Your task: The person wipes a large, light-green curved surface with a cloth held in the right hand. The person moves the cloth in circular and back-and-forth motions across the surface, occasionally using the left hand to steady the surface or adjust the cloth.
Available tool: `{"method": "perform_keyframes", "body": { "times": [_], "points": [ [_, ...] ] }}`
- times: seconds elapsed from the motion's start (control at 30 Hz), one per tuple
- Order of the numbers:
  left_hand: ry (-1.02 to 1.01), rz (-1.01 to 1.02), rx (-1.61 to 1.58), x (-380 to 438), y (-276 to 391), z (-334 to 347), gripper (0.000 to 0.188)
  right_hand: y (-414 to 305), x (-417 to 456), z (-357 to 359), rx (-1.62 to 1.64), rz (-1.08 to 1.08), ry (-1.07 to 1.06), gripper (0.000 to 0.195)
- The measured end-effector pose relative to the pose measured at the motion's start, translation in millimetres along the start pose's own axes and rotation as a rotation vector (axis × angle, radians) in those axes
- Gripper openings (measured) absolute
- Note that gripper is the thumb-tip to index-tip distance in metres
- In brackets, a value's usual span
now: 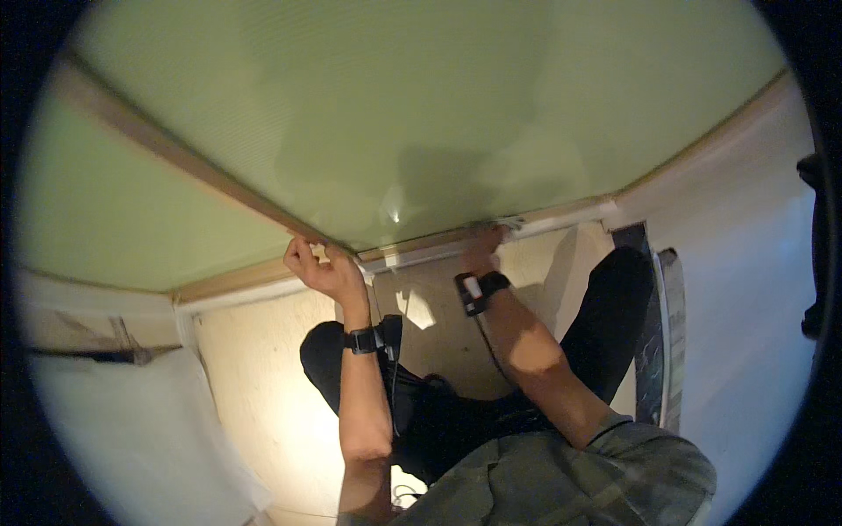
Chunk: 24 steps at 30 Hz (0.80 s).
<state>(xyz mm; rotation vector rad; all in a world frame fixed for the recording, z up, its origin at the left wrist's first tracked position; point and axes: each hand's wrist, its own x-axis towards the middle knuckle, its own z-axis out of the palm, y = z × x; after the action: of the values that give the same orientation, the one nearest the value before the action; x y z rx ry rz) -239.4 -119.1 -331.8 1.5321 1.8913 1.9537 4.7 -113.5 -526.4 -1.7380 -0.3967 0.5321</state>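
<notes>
A wood-framed panel with a pale green, fine-ribbed surface [408, 118] stands before me. My left hand [329, 269] is at the foot of its wooden upright [197, 177], fingers curled against the wood; whether it grips anything is unclear. Further right, my right hand [483, 250] is blurred and touches the wooden bottom rail [434, 243]. Something thin and pale lies by its fingertips, too blurred to name. Between the hands, a small whitish piece [391, 256] sits on the rail's edge. Both wrists wear black straps with small devices and cables.
A light wooden board surface [263, 355] lies below the rail, around my bent knees. White sheeting [131, 421] covers the lower left. On the right are a pale wall [737, 276] and a dark marbled strip [648, 368]. A thin cable [404, 490] lies near my body.
</notes>
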Motion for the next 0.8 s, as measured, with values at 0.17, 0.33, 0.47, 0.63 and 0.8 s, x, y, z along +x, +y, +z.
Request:
{"method": "perform_keyframes", "body": {
  "times": [0.17, 0.33, 0.47, 0.63, 0.8],
  "points": [
    [-0.064, 0.088, 0.028, -1.9, -11.7, 3.1, 0.034, -30.1, -98.9, 57.7, -0.205, -0.135, -0.155, 0.043],
    [-0.256, 0.1, 0.11, 3.1, -2.9, -2.2, 0.03, -43.8, -145.8, 83.7, -0.387, -0.302, -0.463, 0.041],
    [-0.384, -0.013, 0.0, 11.6, -3.4, 1.9, 0.027, -51.8, -158.5, 89.0, -0.506, -0.406, -0.725, 0.04],
    [-0.369, -0.117, -0.081, 9.4, -9.5, 4.8, 0.02, -58.3, -137.4, 80.3, -0.633, -0.46, -0.909, 0.038],
    [-0.298, -0.061, -0.023, 7.8, -6.2, -2.6, 0.026, -97.2, -93.4, 21.5, -0.658, -0.452, -0.99, 0.037]
  ]
}}
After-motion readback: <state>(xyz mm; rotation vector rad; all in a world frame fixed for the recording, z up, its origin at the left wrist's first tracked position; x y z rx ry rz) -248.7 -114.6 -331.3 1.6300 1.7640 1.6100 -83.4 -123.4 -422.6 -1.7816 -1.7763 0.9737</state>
